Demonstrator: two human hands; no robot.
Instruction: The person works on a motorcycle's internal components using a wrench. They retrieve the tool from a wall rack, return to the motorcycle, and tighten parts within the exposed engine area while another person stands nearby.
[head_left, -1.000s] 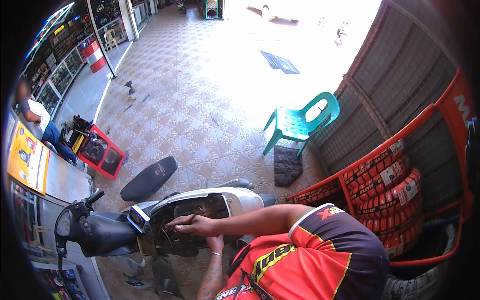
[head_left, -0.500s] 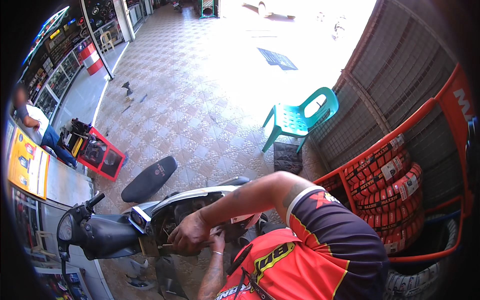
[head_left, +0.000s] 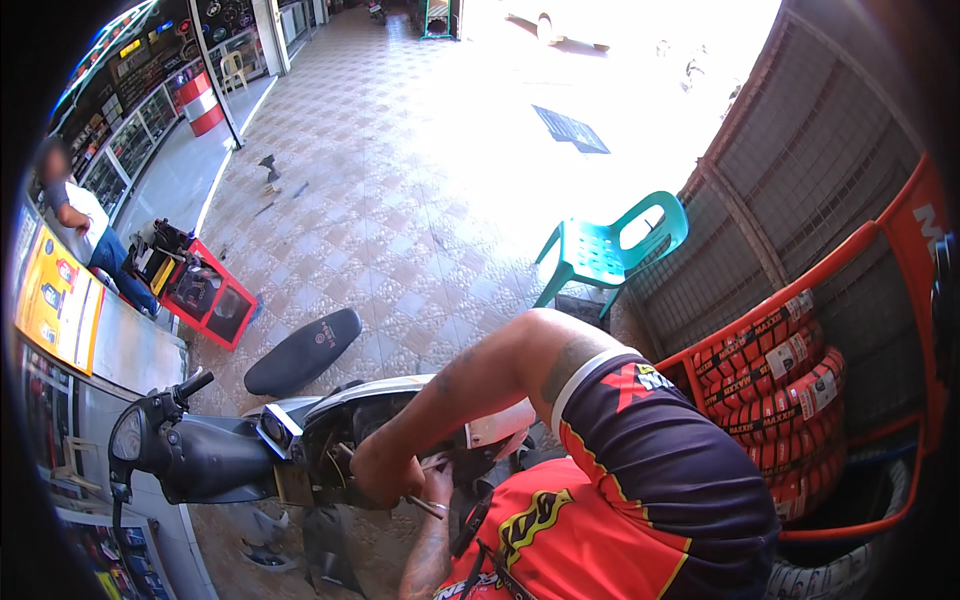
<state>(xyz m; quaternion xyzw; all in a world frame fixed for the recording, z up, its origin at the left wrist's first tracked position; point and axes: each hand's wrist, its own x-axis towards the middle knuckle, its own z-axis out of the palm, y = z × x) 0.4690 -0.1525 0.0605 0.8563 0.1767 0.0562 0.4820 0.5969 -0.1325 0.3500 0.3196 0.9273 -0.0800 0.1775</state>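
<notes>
A scooter (head_left: 225,468) with its body opened up stands in front of me, its handlebar to the left. My right hand (head_left: 388,478) is bent down over the opened middle of it. A thin metal rod-shaped tool (head_left: 427,508) sticks out from under that hand, which appears closed round it; most of its fingers are hidden. Close beside it, at the scooter's near side, my left hand (head_left: 437,484) has its fingers curled in at the frame. Whatever they grip is hidden by my right forearm. A bracelet circles the left wrist.
The detached black seat (head_left: 303,352) lies beyond the scooter. Dark and pale panels (head_left: 330,550) lie on the near floor. A red tool cart (head_left: 215,305) stands at the left, near a seated person (head_left: 85,225). A green chair (head_left: 592,250) and stacked tyres (head_left: 770,400) are at the right.
My right hand has turned and bent downward, and the rod now points out toward my left wrist instead of toward the handlebar side. My left hand stays almost in place. The view has shifted slightly.
</notes>
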